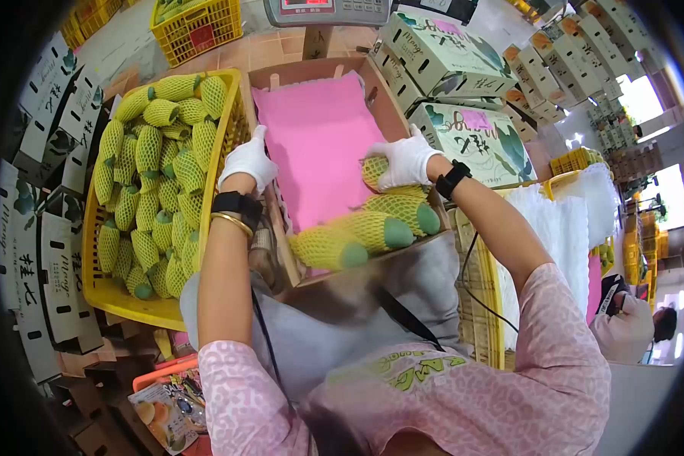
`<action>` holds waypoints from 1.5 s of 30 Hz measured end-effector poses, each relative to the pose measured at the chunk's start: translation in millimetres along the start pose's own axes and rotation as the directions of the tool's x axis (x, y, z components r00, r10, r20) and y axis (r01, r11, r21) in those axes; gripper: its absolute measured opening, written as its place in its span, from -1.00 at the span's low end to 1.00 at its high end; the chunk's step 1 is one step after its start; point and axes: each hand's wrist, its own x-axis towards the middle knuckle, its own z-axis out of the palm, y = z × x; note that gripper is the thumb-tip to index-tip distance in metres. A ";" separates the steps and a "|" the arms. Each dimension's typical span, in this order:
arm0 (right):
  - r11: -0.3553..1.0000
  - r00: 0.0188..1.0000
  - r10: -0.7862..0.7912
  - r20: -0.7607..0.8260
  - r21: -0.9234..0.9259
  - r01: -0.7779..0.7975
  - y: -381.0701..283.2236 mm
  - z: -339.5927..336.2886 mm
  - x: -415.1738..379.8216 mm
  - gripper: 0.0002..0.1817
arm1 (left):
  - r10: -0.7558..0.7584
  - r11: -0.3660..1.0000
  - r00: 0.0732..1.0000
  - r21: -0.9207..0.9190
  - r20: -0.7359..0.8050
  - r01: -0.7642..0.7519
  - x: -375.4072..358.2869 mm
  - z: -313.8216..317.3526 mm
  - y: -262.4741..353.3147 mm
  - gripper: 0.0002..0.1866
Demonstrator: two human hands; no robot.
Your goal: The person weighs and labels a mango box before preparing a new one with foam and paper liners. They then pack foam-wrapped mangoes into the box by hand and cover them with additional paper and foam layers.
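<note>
White-gloved right hand [406, 161] grips netted fruit [372, 173]; left hand [250, 161] touches the box [394, 114], closure unclear.

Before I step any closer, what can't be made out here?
All in the head view:
- Bottom of the open box: hidden by the pink sheet and netted fruits.
- Part of the fruit in the right hand: covered by that hand.
- Lower fruits in the yellow crate: buried under those on top.
- Top of the scale: cut off by the upper edge; its red digits are too small to read.
</note>
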 end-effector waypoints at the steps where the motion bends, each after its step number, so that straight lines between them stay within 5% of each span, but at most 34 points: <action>1: 1.000 1.000 -0.004 0.002 0.008 0.004 -1.6 0.4 1.2 -0.32 | 0.008 1.000 1.000 0.004 -0.014 -0.008 -0.7 -1.3 0.4 -0.24; 5: 0.992 0.994 -0.113 -0.011 -0.050 0.112 -3.9 8.7 5.5 -0.37 | -0.004 0.998 1.000 -0.055 0.013 0.004 -4.9 -4.0 0.1 -0.31; 9: 0.983 0.974 -0.174 -0.144 0.028 0.180 5.7 26.7 6.8 -0.41 | 0.120 0.983 0.987 -0.124 -0.109 -0.133 4.8 11.2 -9.9 -0.29; 10: 0.955 0.960 -0.200 -0.194 0.181 0.236 7.1 31.5 7.6 -0.41 | 0.117 0.984 0.990 -0.122 -0.078 -0.126 0.5 7.3 -8.0 -0.28; 11: 0.990 0.979 -0.138 -0.150 -0.029 0.135 -6.0 20.8 -1.7 -0.39 | 0.121 0.984 0.991 -0.122 -0.050 -0.127 -5.3 2.6 -10.9 -0.26; 13: 0.986 0.982 -0.153 -0.113 -0.086 0.144 -4.3 19.0 0.2 -0.35 | 0.185 0.967 0.970 -0.147 -0.156 -0.208 -18.6 -15.0 -23.2 -0.22; 15: 0.987 0.997 -0.070 0.023 -0.145 0.072 -20.3 1.0 -4.1 -0.26 | 0.084 0.881 0.960 -0.429 -0.268 -0.197 -31.2 -53.1 -69.2 -0.19; 17: 0.987 0.970 -0.157 -0.183 -0.074 0.146 -6.9 16.3 -3.8 -0.17 | -0.092 0.818 0.975 -0.573 -0.204 -0.043 -37.0 -84.1 -142.0 -0.23; 18: 0.990 0.953 -0.143 -0.267 -0.023 0.143 -1.0 17.4 -8.0 -0.11 | -0.193 0.876 0.965 -0.474 -0.180 0.087 -33.7 -87.9 -179.4 -0.33; 19: 0.969 0.898 -0.147 -0.415 0.122 0.215 -1.0 19.6 -16.5 -0.19 | -0.127 0.958 0.957 -0.282 -0.259 0.051 -44.9 -85.1 -205.8 -0.44; 20: 0.937 0.863 -0.120 -0.490 0.233 0.262 -1.3 17.1 -29.0 -0.24 | -0.232 0.971 0.962 0.031 -0.146 0.239 -45.2 -75.3 -224.9 -0.33; 22: 0.831 0.843 0.020 -0.538 0.477 0.285 -2.2 8.6 -54.6 -0.33 | -0.334 0.933 0.939 0.168 0.077 0.318 -40.4 -29.0 -249.0 -0.28; 24: 0.686 0.850 0.177 -0.496 0.681 0.255 -0.9 7.6 -75.0 -0.39 | -0.342 0.938 0.905 0.139 0.253 0.316 -20.6 24.7 -265.2 -0.32; 25: 0.609 0.843 0.241 -0.481 0.751 0.255 1.2 8.3 -85.4 -0.41 | -0.294 0.954 0.932 0.129 0.212 0.272 -10.5 57.7 -274.7 -0.29; 26: 0.676 0.845 0.254 -0.470 0.712 0.192 0.5 3.1 -98.3 -0.43 | -0.340 0.940 0.892 0.091 0.298 0.328 0.6 73.3 -271.3 -0.24; 27: 0.688 0.840 0.262 -0.474 0.703 0.182 3.8 4.0 -108.5 -0.45 | -0.341 0.934 0.924 -0.052 0.172 0.354 6.1 90.2 -262.7 -0.39; 29: 0.663 0.835 0.356 -0.420 0.743 0.092 13.7 9.3 -128.3 -0.47 | -0.430 0.897 0.845 0.038 0.318 0.441 21.1 103.9 -247.8 -0.31; 31: 0.630 0.824 0.409 -0.392 0.775 0.056 29.2 17.6 -146.9 -0.48 | -0.652 0.739 0.743 -0.094 0.154 0.668 11.7 114.2 -228.5 -0.21; 32: 0.587 0.812 0.454 -0.367 0.809 0.037 36.5 21.1 -153.8 -0.49 | -0.688 0.669 0.675 -0.126 0.268 0.732 15.7 105.8 -223.1 -0.15; 35: 0.557 0.756 0.544 -0.365 0.831 0.000 47.3 30.7 -171.8 -0.51 | -0.593 0.780 0.773 -0.076 0.227 0.621 15.7 108.2 -231.3 -0.21; 37: 0.566 0.751 0.552 -0.363 0.824 -0.018 54.3 38.1 -182.2 -0.52 | -0.503 0.864 0.864 -0.013 0.029 0.504 -1.4 94.4 -233.7 -0.28; 41: 0.549 0.738 0.566 -0.367 0.836 -0.005 68.0 54.9 -186.9 -0.58 | -0.491 0.845 0.869 -0.276 -0.063 0.458 -36.1 57.7 -266.4 -0.46; 44: 0.549 0.746 0.533 -0.400 0.834 0.055 64.3 53.4 -167.3 -0.57 | -0.632 0.424 0.775 -0.834 0.006 0.352 -44.7 47.2 -317.1 -0.49; 45: 0.540 0.747 0.532 -0.399 0.839 0.064 55.7 47.4 -157.6 -0.57 | -0.598 0.452 0.801 -0.834 -0.020 0.317 -58.1 33.1 -309.2 -0.41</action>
